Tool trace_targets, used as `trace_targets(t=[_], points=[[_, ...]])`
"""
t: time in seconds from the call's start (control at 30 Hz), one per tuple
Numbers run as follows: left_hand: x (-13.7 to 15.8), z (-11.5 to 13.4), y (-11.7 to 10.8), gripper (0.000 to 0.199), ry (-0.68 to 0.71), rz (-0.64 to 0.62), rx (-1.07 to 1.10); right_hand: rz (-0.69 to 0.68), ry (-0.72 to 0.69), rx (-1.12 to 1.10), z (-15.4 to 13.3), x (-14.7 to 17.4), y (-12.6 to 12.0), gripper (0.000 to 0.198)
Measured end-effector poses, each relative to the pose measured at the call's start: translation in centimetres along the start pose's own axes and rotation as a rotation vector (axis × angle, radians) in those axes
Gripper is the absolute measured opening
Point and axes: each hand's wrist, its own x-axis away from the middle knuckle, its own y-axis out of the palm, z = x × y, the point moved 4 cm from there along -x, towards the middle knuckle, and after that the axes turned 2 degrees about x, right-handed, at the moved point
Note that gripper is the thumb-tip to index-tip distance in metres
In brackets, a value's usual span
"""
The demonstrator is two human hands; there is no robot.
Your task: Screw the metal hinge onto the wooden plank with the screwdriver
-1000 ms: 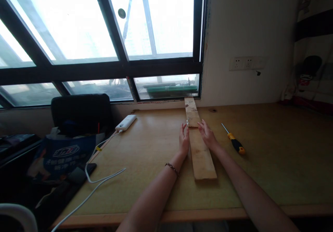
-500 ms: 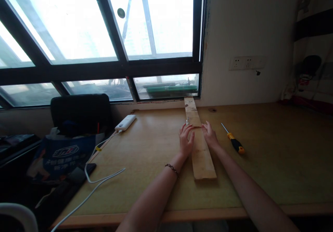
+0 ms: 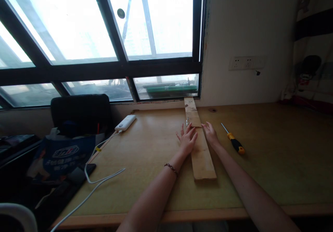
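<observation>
Two flat wooden boards lie end to end on the table, the near board (image 3: 204, 160) and the far board (image 3: 193, 116), which runs back to the window wall. My left hand (image 3: 187, 141) rests at the left edge near their meeting line, its fingers spread and partly over the near board. On the opposite edge, my right hand (image 3: 210, 134) touches the boards near the same line with its fingers stretched out. Small shiny metal pieces (image 3: 187, 121) sit beside the far board, just beyond my left fingertips; their kind is too small to tell.
A yellow and black screwdriver (image 3: 236, 143) lies to the right on the wooden table (image 3: 151, 176). At the left edge is a white power bank (image 3: 126, 122) with a white cable (image 3: 101, 180). A black chair (image 3: 80, 110) and blue bag (image 3: 65, 155) stand beyond that edge.
My left hand has turned and spread its fingers wider, shifting slightly over the near board. My right hand has barely moved, and the boards lie as before.
</observation>
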Motion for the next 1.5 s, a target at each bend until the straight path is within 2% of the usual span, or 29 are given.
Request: trace_targets(t=[0.23,0.53,0.8,1.03,1.3,1.5], points=[[0.0,-0.3,0.2,0.039,-0.041,-0.029,0.031,-0.015,-0.036,0.077,-0.9,0.6,0.0,0.058],[-0.1,-0.5,0.5,0.039,-0.050,-0.069,0.023,-0.085,-0.217,0.078,-3.5,1.9,0.2,0.056],[-0.1,-0.7,0.3,0.051,-0.035,0.005,0.053,-0.192,-0.327,0.016,-4.2,2.3,0.9,0.056],[-0.2,-1.2,-0.1,0.055,0.031,0.180,0.315,-0.103,-0.210,0.043,-3.3,1.8,0.1,0.057],[-0.1,-2.5,-0.7,0.042,-0.192,0.304,0.666,-0.001,-0.049,0.106,-1.2,0.7,-0.3,0.062],[-0.3,-4.4,0.0,0.035,-0.383,0.366,0.937,0.011,-0.020,0.067,0.2,0.0,-0.2,0.055]])
